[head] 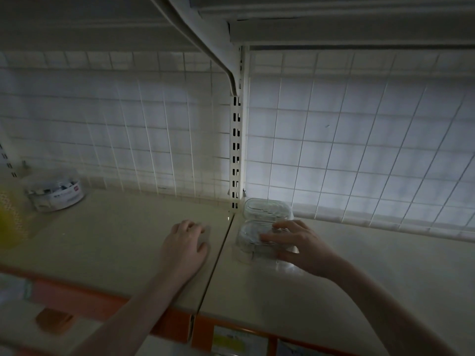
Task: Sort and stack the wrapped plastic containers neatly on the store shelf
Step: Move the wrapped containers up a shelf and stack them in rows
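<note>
The store shelf [334, 273] fills the lower view, a pale deck with a wire grid back [347, 155] and a slotted upright post [236, 150] at the seam between two bays. Everything here is placed from that post. Just right of its foot stand two clear plastic containers, one behind the other: the rear container [266, 207] close against the grid, the front container [253, 242] touching or nearly touching it. Both are transparent with rounded corners and glossy highlights (the wrap is hard to make out in this dim light, so I take it on trust). Far left of the post, near the grid, sits a round tub [57, 192] with a printed label.

The right hand [298, 244] lies over the front container, fingers [272, 236] spread across its top and the thumb down its near right side, curled round it in a light grip. The left hand [186, 244] rests flat on the deck just left of the post's line, fingers loosely together and holding nothing.

The risk, as I judge it, is slip: slick film under a shallow one-handed grip could let the front container skid or tip. A nudge backward could also shove the rear one askew against the grid, spoiling the row.
</note>
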`<move>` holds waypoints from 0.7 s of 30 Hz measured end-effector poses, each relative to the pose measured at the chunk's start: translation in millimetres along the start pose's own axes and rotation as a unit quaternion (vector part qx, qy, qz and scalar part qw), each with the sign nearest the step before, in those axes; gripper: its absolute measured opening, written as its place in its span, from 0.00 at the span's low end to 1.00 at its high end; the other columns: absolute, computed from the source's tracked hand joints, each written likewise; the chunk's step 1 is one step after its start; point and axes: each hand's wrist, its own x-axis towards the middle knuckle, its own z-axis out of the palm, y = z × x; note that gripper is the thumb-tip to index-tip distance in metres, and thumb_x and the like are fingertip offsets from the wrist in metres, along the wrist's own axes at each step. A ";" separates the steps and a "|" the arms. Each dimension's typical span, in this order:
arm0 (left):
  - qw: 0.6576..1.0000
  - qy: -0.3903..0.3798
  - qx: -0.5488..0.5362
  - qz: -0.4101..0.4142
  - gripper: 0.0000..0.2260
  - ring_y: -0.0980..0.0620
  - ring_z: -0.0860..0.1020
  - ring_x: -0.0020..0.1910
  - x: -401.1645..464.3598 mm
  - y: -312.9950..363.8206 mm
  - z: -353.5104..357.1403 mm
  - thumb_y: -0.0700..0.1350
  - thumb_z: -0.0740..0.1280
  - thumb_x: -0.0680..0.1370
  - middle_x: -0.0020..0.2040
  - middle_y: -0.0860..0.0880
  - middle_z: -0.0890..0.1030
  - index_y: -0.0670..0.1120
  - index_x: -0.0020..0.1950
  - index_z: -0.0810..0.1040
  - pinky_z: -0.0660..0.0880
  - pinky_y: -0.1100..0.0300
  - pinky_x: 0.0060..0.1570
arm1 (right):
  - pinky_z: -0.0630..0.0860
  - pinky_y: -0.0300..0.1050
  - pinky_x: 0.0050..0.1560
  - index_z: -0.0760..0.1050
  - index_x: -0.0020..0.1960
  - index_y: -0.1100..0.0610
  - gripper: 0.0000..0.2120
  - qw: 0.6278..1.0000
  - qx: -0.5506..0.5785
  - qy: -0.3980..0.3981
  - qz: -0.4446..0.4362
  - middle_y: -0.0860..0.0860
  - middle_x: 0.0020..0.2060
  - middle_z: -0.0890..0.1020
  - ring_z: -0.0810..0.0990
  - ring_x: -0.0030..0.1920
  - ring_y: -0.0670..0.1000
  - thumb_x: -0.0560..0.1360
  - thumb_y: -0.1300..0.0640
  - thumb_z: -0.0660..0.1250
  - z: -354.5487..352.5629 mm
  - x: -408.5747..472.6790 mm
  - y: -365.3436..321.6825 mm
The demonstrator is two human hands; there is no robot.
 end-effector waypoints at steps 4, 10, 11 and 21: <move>1.000 0.002 -0.004 -0.001 0.16 0.49 0.68 0.64 -0.9 -0.1 0.8 0.48 0.63 0.77 0.63 0.49 0.72 0.47 0.64 0.74 0.70 0.58 0.55 | 0.58 0.35 0.63 0.70 0.66 0.41 0.21 1.000 0.029 0.002 0.006 0.50 0.65 0.71 0.66 0.66 0.48 0.75 0.55 0.68 3.9 -1.0 -1.8; 1.000 0.001 -0.017 0.009 0.17 0.49 0.69 0.64 -1.3 2.4 1.1 0.48 0.63 0.78 0.63 0.49 0.74 0.46 0.65 0.73 0.68 0.58 0.57 | 0.61 0.45 0.65 0.71 0.68 0.46 0.20 0.999 -0.029 0.018 0.026 0.54 0.66 0.72 0.71 0.66 0.57 0.76 0.45 0.60 7.6 -11.5 -7.9; 1.000 0.003 -0.021 0.011 0.17 0.49 0.69 0.64 -1.9 2.8 1.0 0.48 0.63 0.78 0.63 0.49 0.74 0.46 0.65 0.72 0.68 0.58 0.57 | 0.62 0.47 0.66 0.69 0.69 0.46 0.25 0.998 -0.049 0.024 0.033 0.55 0.67 0.71 0.71 0.66 0.58 0.75 0.38 0.54 8.1 -15.3 -10.3; 0.996 0.054 -0.048 0.048 0.16 0.49 0.73 0.60 -16.5 6.9 -7.1 0.52 0.63 0.78 0.60 0.49 0.76 0.45 0.63 0.74 0.72 0.58 0.53 | 0.64 0.47 0.67 0.64 0.72 0.52 0.33 0.975 -0.096 0.109 0.168 0.54 0.68 0.70 0.68 0.68 0.54 0.76 0.33 0.49 -0.5 -72.6 -40.7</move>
